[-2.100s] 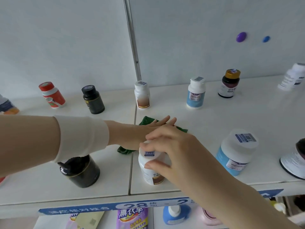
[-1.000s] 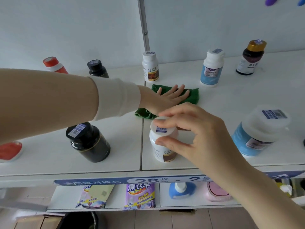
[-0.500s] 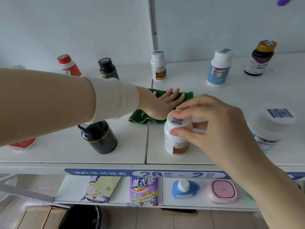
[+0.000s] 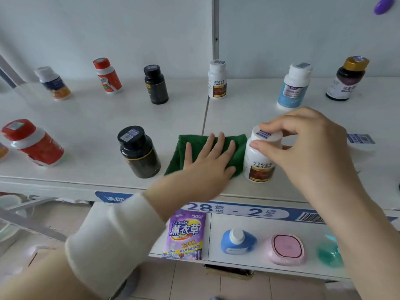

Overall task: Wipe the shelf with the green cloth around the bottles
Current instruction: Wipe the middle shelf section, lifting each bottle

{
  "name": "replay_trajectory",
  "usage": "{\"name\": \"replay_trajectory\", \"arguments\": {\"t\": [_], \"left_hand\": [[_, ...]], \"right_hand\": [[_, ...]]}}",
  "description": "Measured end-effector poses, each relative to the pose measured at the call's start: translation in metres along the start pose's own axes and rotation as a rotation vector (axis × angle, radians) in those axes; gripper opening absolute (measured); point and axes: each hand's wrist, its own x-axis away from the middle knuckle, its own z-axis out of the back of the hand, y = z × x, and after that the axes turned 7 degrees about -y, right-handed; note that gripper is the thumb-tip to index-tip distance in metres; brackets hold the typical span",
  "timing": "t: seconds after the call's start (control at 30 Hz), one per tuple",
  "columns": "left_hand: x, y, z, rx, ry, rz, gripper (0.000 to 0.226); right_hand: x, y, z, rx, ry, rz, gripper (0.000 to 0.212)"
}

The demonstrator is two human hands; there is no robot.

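The green cloth (image 4: 237, 148) lies flat on the white shelf (image 4: 91, 124) near its front edge. My left hand (image 4: 205, 163) presses on the cloth with straight, spread fingers. Just right of the cloth stands a white bottle with a brown label (image 4: 258, 164). My right hand (image 4: 303, 148) grips that bottle's white cap from above with curled fingers and thumb. A black bottle (image 4: 139, 155) stands just left of the cloth.
Along the back stand a white-and-orange bottle (image 4: 54, 83), a red bottle (image 4: 108, 75), a black bottle (image 4: 155, 84), a white bottle (image 4: 217, 79), a blue-labelled bottle (image 4: 293, 86) and a gold-capped bottle (image 4: 346, 79). A red bottle (image 4: 32, 142) stands front left. Packets and containers sit on the lower shelf (image 4: 249, 254).
My left hand has slid the cloth towards the shelf's front edge, between the black bottle and the white one. My right hand stays on the white bottle's cap.
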Motion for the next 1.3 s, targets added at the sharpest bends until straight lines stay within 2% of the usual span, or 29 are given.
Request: {"name": "replay_trajectory", "arguments": {"t": [0.2,0.47,0.67,0.8,0.9,1.07,1.3], "left_hand": [[0.031,0.005,-0.022,-0.017,0.104,-0.035,0.054],[0.01,0.002,-0.013,-0.081,0.09,-0.129,0.054],[0.029,0.009,-0.029,-0.143,0.19,-0.326,0.058],[0.023,-0.003,-0.03,-0.176,0.234,-0.389,0.06],[0.021,-0.005,-0.03,-0.15,0.256,-0.411,0.06],[0.02,-0.011,-0.037,-0.066,0.454,-0.497,0.057],[0.035,-0.009,-0.04,0.052,0.486,-0.427,0.056]], "right_hand": [[-0.012,0.003,0.001,0.048,0.036,-0.008,0.032],[-0.062,-0.004,-0.002,0.053,0.059,-0.004,0.031],[-0.073,-0.016,-0.023,-0.029,-0.021,0.032,0.034],[-0.071,-0.019,-0.031,-0.047,-0.051,0.064,0.033],[-0.07,-0.019,-0.036,-0.043,-0.046,0.059,0.032],[-0.067,-0.014,-0.042,-0.035,-0.017,0.058,0.031],[-0.067,-0.002,-0.039,0.006,0.008,0.056,0.031]]}}
